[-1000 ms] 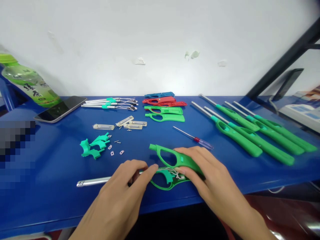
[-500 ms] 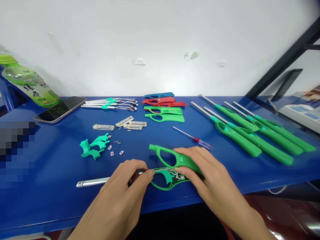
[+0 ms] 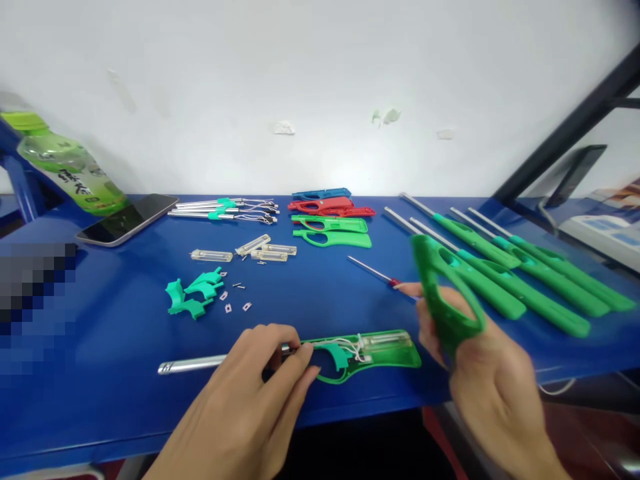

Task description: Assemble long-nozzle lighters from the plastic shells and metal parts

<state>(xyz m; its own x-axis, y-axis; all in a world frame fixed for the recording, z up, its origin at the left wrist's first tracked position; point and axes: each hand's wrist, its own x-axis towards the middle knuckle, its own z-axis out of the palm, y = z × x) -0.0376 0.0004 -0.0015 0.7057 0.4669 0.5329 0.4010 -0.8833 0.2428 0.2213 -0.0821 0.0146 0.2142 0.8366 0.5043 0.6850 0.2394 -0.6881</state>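
My right hand [image 3: 487, 373] grips a green handle cover [image 3: 443, 293] and holds it upright above the blue table [image 3: 310, 293], to the right of the rest. My left hand [image 3: 260, 387] pinches the joint where the metal tube [image 3: 193, 365] meets the open green lighter half [image 3: 367, 352]. That half lies flat near the front edge, showing its teal trigger, white wires and clear fuel tank. A red-handled screwdriver [image 3: 383, 274] lies just behind my right hand.
Several assembled green lighters [image 3: 505, 277] lie at the right. Blue, red and green handle shells [image 3: 330, 217] and tube assemblies [image 3: 223, 208] sit at the back. Clear tanks [image 3: 250, 250], teal triggers [image 3: 195, 293] and small clips lie mid-left. A phone [image 3: 125, 220] and green bottle [image 3: 65, 163] stand far left.
My right hand has lifted the green cover off the lighter half and swung it up and to the right, uncovering the inner parts. My left hand stays on the tube joint.
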